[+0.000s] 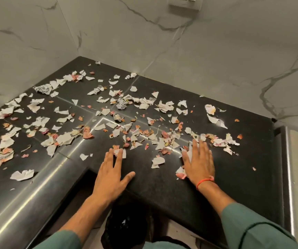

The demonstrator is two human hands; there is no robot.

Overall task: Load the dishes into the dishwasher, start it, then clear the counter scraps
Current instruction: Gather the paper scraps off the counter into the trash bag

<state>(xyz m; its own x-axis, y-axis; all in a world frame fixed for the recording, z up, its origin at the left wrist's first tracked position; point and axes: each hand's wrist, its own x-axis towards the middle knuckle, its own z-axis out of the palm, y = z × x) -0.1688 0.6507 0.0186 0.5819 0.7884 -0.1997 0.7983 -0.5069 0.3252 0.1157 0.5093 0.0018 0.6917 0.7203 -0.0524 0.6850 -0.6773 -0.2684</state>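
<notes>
The scraps litter the black table, mostly toward twelve o'clock of both flat, open, empty grips. The left hand touches few; the right hand lies nearest the thick patch.

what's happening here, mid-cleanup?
A person has both hands flat on a black counter strewn with torn paper scraps. The left hand touches a scrap near the inner corner edge; the right hand lies over a few scraps. A dark bin sits below the edge between the arms. Most scraps are still spread out, so clearing looks barely begun.
</notes>
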